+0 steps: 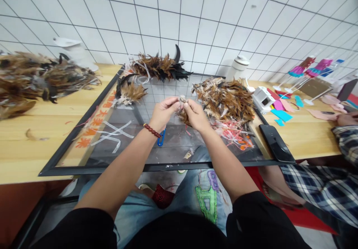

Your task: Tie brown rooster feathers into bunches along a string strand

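My left hand [165, 111] and my right hand [196, 115] meet over the middle of the dark glass-topped frame [156, 155]. Between their pinched fingertips is a small bunch of feathers [183, 100], pale at the top, with brown tips hanging beside my right fingers. A blue tool [161, 137] lies under my left wrist, partly hidden. Close to my right hand spreads a big heap of brown feathers [226, 99], with pink and white ribbon strips [231, 132] in front of it. Several clear plastic strips [113, 134] lie to the left of my left forearm.
Feather bundles lie at the back [160, 67] and far left [41, 79]. A white bottle [238, 67], a small white device [263, 99] and a black phone [276, 142] stand or lie on the right. Beyond them are coloured scraps [282, 115] and another person's plaid sleeve [346, 142].
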The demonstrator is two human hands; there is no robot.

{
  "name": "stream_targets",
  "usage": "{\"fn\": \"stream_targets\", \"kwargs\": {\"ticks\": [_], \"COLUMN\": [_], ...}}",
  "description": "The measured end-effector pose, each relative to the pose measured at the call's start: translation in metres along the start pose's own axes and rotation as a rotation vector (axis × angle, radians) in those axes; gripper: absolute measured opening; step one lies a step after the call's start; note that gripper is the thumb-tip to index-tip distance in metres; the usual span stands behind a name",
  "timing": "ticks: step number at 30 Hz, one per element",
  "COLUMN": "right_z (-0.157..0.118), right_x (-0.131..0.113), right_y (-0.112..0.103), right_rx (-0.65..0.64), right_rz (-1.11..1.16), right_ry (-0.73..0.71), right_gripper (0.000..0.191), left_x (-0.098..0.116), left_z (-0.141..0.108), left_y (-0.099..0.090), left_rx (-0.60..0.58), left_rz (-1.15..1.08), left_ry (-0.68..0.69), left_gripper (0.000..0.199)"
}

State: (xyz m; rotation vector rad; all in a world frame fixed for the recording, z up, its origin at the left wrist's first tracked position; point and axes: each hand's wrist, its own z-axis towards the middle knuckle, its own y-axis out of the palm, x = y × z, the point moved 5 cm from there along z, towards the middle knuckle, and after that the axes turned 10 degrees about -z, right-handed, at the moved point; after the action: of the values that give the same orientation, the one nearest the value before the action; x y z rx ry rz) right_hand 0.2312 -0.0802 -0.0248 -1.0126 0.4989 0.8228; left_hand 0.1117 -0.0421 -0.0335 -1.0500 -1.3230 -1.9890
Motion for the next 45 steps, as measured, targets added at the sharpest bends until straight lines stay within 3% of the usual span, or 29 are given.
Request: {"fn": "stream_targets", "kwargs": {"ticks": [3, 6, 9, 13, 18, 22, 27, 31, 35, 45], "right_z": [0.0, 0.0, -0.002, -0.003, -0.003, -0.003, -0.002, 0.002, 0.005, 0.007], "right_x": [0.007, 0.012, 0.014, 0.012, 0.007, 0.011, 0.019, 0.013, 0.01, 0.019], "right_y": [0.01, 0.018, 0.024, 0.03, 0.028, 0.024, 0.006, -0.002, 0.001, 0.003], "right_rx": [-0.044, -0.098, -0.189, -0.277, -0.201, -0.121, 0.145, 0.215, 0.188, 0.15], "right_rz": [0.202, 0.355, 0.458, 0.509, 0.292, 0.235, 0.042, -0.077, 0.04, 0.216], "right_ry": [0.082, 0.15, 0.233, 0.245, 0.133, 0.175, 0.204, 0.078, 0.044, 0.063], "right_gripper": [0.041, 0.044, 0.042, 0.04, 0.042, 0.042, 0.031, 0.023, 0.027, 0.03], "left_x": [-0.002, -0.004, -0.006, -0.01, -0.004, 0.013, 0.02, 0.013, 0.001, -0.012], "left_z": [-0.004, -0.006, -0.007, -0.004, 0.003, 0.013, 0.02, 0.017, 0.012, 0.003], "left_y": [0.007, 0.009, 0.008, 0.003, -0.006, -0.029, -0.052, -0.042, -0.024, -0.011], "left_rx": [-0.055, -0.035, 0.0, 0.016, 0.036, 0.203, 0.332, 0.247, 0.097, -0.075], "left_rz": [-0.02, -0.034, -0.055, -0.083, -0.275, -0.448, -0.48, -0.191, -0.002, 0.125], "left_ry": [-0.001, -0.04, -0.107, -0.172, -0.203, -0.123, -0.082, -0.093, -0.097, -0.232], "left_gripper": [0.011, 0.013, 0.023, 0.011, 0.013, 0.018, 0.022, 0.019, 0.021, 0.03]}}
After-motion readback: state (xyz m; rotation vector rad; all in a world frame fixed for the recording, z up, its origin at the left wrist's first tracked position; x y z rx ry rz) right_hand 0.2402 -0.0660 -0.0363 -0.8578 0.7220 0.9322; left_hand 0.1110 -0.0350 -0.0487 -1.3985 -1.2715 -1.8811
